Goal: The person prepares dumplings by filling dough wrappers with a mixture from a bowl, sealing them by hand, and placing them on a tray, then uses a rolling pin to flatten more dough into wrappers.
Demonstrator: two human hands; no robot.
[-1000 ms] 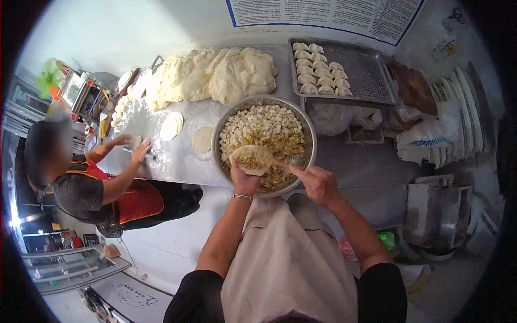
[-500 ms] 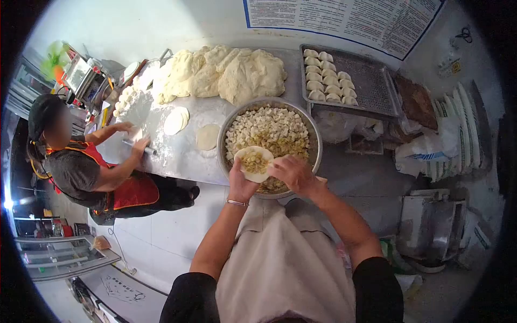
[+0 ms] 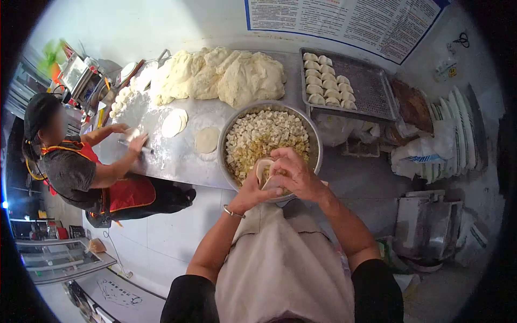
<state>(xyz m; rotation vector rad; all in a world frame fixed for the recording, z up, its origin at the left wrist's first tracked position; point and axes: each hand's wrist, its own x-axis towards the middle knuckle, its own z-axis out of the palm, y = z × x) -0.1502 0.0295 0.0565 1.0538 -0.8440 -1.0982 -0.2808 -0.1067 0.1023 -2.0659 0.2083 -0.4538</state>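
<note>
My left hand [image 3: 251, 192] holds a filled dough wrapper [image 3: 263, 168] over the near side of a large metal bowl [image 3: 318, 141]. The wrapper is partly folded up, with filling showing inside. My right hand [image 3: 297, 175] has its fingers and thumb on the wrapper's right edge. Pale diced pieces and yellowish filling [image 3: 267, 134] lie in the bowl. A flat round wrapper [image 3: 207, 140] rests on the table just left of the bowl.
A co-worker [image 3: 75, 161] stands at the left, hands on a rolling pin [image 3: 137, 146]. Stacked wrappers [image 3: 173, 123] and a big dough mass [image 3: 221, 75] are on the metal table [image 3: 177, 167]. Several folded dumplings [image 3: 329, 82] sit on a perforated tray [image 3: 369, 86] at back right.
The wrapper, open and flat on my left hand before, is now folding upward. My right hand has closed in around its edge. The co-worker has shifted slightly left in view.
</note>
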